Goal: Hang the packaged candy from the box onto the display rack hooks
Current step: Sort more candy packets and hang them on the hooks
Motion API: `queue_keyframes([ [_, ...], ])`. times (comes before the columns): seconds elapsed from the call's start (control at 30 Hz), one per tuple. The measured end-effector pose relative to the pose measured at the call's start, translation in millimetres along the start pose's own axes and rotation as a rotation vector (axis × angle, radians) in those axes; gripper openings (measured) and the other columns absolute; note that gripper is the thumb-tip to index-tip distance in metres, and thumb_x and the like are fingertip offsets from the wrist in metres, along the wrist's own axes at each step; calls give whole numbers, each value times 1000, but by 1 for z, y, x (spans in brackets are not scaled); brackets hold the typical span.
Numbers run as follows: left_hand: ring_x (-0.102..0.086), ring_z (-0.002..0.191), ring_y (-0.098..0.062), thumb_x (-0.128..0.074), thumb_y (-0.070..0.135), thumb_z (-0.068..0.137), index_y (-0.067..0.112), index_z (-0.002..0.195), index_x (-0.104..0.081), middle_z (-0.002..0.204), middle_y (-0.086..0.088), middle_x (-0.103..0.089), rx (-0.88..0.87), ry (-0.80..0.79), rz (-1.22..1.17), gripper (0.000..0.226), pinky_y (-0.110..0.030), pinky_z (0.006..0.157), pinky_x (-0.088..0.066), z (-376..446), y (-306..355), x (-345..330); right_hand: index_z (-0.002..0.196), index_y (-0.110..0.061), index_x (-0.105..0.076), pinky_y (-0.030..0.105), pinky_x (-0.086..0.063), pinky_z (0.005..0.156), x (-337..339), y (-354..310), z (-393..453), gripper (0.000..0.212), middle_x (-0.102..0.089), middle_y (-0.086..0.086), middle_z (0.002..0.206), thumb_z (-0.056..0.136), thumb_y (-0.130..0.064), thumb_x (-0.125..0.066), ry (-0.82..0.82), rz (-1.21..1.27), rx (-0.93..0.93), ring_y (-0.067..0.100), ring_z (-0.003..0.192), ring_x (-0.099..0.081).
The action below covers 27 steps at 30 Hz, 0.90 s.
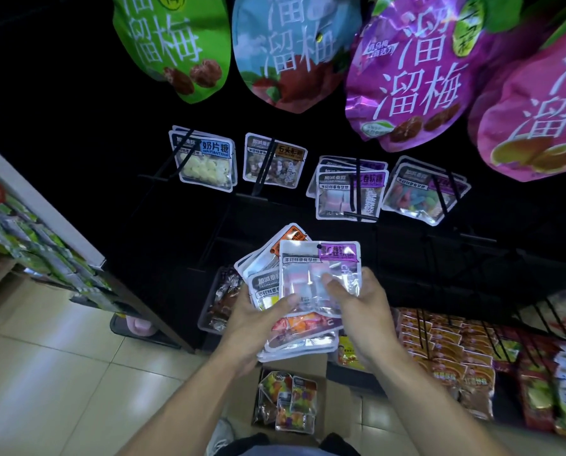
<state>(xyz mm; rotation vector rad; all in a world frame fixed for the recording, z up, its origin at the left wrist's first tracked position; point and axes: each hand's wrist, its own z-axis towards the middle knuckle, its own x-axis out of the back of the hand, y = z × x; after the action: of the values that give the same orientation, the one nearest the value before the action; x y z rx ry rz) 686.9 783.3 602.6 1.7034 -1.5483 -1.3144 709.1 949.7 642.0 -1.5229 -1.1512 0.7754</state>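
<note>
- Head view, nearest cam: cardboard box (pixel 321 370) on floor at 6 o'clock, flaps open, candy packs (pixel 288 403) left inside – stock w/in easy reach, task not finished.
- Left hand (pixel 258 315) at centre frame, fingers curled under a fanned stack of packets (pixel 294 337), thumb on top; acts as a tray so the other hand can pick.
- Right hand (pixel 357 301) just at 3 o'clock of the left, thumb on face of the top purple-label packet (pixel 321 274), fingers behind – pinching it, prob. to peel it off the stack.
- Packet's hang hole at its 12 o'clock edge, pointing at rack – held upright so it slides straight onto a hook.
- Display rack hooks (pixel 357 189) at 12–1 o'clock of the hands; matching purple-label packs (pixel 347 192) already hang there, likely target.
- Other hooks at 11 o'clock carry milk-tablet packs (pixel 206 159) & brown packs (pixel 271 162); sorted by flavour.
- Big plum bags (pixel 406 67) hang across top, 12 o'clock.
- Risk: stack in left hand is loose, could slip.
</note>
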Motion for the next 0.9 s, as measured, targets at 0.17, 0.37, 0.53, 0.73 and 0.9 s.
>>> queue_keyframes([
  [0.17, -74, 112, -24, -92, 57, 59, 36, 140, -51, 123, 2, -76, 32, -6, -8, 93, -59, 104, -52, 1, 0, 4, 150, -26, -42, 42, -43, 113, -4, -4, -5, 70, -53, -15, 145, 91, -50, -70, 18, 39, 31, 10, 130, -54],
  [0.37, -76, 106, -30, -80, 37, 77, 28, 139, -49, 116, -7, -78, 57, -28, -12, 70, -50, 91, -61, 4, -6, 11, 135, -24, -54, 52, -53, 102, 4, -7, 5, 74, -66, -3, 135, 77, -63, -78, 171, 76, 84, 24, 123, -65],
  [0.53, -70, 120, -28, -89, 47, 75, 29, 142, -50, 128, -2, -74, 83, -9, 22, 80, -56, 105, -52, 3, -11, 19, 125, -31, -66, 38, -48, 106, 22, -23, 23, 35, -72, -15, 121, 92, -31, -75, 91, 37, 112, 6, 115, -67],
  [0.73, -77, 102, -28, -76, 29, 80, 22, 132, -54, 114, -6, -79, 96, 21, -21, 57, -42, 82, -63, 1, -13, 27, 126, -29, -68, 37, -45, 108, 26, -31, 33, 32, -72, -15, 123, 94, -26, -72, 82, 20, 159, 4, 120, -64],
  [0.9, -77, 102, -29, -75, 29, 80, 20, 132, -54, 113, -7, -79, 93, 28, -31, 58, -43, 82, -63, -2, -11, 29, 124, -31, -68, 31, -41, 101, 25, -30, 38, 29, -72, -18, 119, 95, -27, -72, 129, 42, 149, 0, 116, -63],
])
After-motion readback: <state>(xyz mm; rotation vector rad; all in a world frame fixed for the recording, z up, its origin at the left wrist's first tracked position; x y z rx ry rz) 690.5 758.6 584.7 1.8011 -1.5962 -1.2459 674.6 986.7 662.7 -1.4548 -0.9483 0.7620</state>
